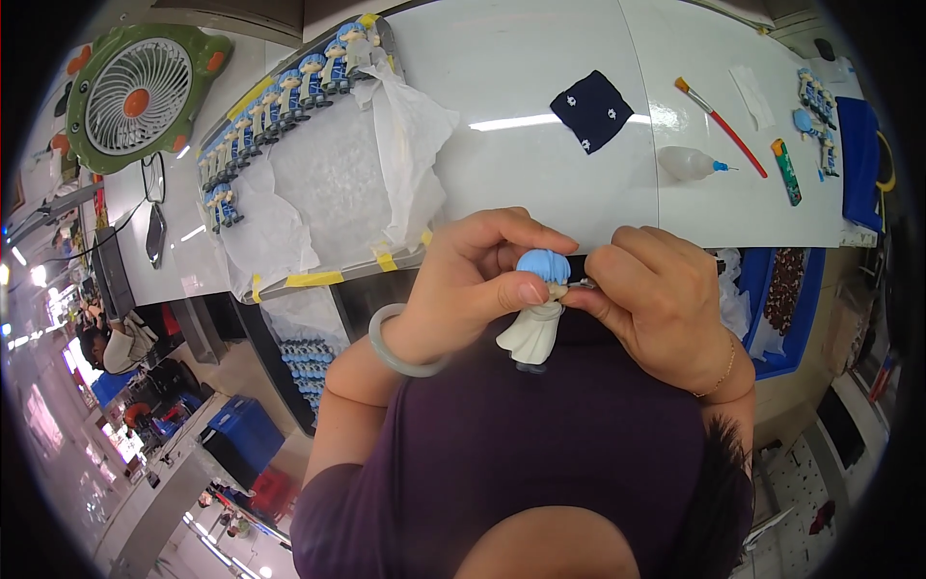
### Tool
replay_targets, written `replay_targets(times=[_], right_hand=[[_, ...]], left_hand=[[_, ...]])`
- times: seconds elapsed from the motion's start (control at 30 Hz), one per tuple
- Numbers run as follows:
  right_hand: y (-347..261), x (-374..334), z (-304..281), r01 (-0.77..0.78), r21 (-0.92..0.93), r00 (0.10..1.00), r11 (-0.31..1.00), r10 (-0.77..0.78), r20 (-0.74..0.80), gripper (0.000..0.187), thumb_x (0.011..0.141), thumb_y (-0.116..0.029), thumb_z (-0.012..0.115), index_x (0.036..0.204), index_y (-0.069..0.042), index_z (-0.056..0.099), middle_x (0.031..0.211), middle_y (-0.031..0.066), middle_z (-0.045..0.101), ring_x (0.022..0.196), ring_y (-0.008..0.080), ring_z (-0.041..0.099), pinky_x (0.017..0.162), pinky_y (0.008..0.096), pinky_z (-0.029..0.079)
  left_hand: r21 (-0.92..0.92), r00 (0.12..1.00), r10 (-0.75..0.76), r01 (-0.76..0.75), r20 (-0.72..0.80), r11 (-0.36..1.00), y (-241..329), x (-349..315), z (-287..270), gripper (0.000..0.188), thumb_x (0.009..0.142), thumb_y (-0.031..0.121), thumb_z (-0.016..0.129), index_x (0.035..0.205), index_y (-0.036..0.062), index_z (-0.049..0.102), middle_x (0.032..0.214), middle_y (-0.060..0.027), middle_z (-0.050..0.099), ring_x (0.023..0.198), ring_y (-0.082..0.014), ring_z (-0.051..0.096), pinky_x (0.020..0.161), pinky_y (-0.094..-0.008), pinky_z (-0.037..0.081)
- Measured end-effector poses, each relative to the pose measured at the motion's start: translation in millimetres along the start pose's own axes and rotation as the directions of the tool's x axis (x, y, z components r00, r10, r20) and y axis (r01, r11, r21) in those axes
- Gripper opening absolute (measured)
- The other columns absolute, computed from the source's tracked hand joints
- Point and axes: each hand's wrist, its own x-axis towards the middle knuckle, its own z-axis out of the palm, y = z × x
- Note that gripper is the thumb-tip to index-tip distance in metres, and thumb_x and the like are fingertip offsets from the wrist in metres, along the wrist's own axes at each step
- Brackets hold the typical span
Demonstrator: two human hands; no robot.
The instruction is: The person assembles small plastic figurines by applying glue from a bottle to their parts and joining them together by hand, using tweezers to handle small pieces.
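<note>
A small figurine (535, 330) with blue hair and a cream-white robe is held upright in front of my chest, near the table's front edge. My left hand (468, 275) grips it, with the thumb across its neck and the fingers behind its head. At the figurine's right side my right hand (661, 289) is closed in a pinch, thumb and curled forefinger by its neck. A small dark and shiny bit shows at those fingertips, too little to name. The figurine's front is turned away and hidden.
On the left, a paper-lined tray (313, 280) holds a row of blue-haired figurines (289, 92); a green fan (140, 101) stands beyond. A navy cloth (591, 111), red-handled brush (723, 128), needle-tipped bottle (687, 163), green cutter (786, 172) and more figurines (815, 116) lie right. Blue bin (805, 328) sits below.
</note>
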Motion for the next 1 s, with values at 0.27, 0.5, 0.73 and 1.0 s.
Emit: replay_targets(times=[0.27,0.5,0.73,1.0], right_hand=[[15.6,2.7,1.7,-0.004,0.3,0.999,0.954,0.015,-0.034,0.025,0.068,-0.018,0.069,0.071,-0.007,0.046,0.061,0.0019,0.049,0.049,0.0141,0.049,0.044,0.0242,0.038],[15.3,-2.9,25.6,-0.416,0.751,0.909,0.513,0.252,0.332,0.044,0.058,-0.02,0.08,0.075,-0.006,0.042,0.063,-0.001,0.051,0.047,0.001,0.04,0.042,0.0164,0.031],[6.8,-1.5,30.2,-0.295,0.8,0.954,0.522,0.207,0.217,0.039,0.06,-0.017,0.077,0.078,-0.006,0.044,0.061,-0.0023,0.05,0.043,0.0023,0.039,0.04,0.0171,0.03],[26.9,3.3,19.4,-0.087,0.412,0.987,0.907,0.134,-0.088,0.014,0.077,-0.009,0.055,0.089,-0.003,0.052,0.074,0.0097,0.05,0.065,0.0236,0.049,0.058,0.0289,0.039]], left_hand=[[-0.063,0.978,0.044,-0.057,-0.202,0.996,-3.1,-1.3,1.9,0.037,0.077,0.012,0.064,0.108,-0.0032,0.047,0.097,-0.0091,0.054,0.084,-0.0133,0.056,0.074,-0.0242,0.046],[0.089,0.941,0.286,-0.274,-0.18,0.958,-17.1,2.4,-10.6,0.027,0.078,0.01,0.063,0.096,0.0009,0.045,0.087,-0.0056,0.053,0.076,-0.0099,0.054,0.068,-0.0221,0.044],[0.263,0.943,0.309,-0.269,-0.121,0.927,-20.5,1.9,-12.9,0.019,0.084,0.013,0.055,0.095,0.0016,0.045,0.086,-0.0045,0.052,0.073,-0.0071,0.05,0.065,-0.0203,0.042],[0.1,0.966,0.183,-0.167,-0.18,0.981,-9.8,-4.9,-7.3,0.033,0.089,0.028,0.046,0.109,0.0011,0.045,0.093,-0.0066,0.052,0.079,-0.0128,0.053,0.071,-0.0247,0.044]])
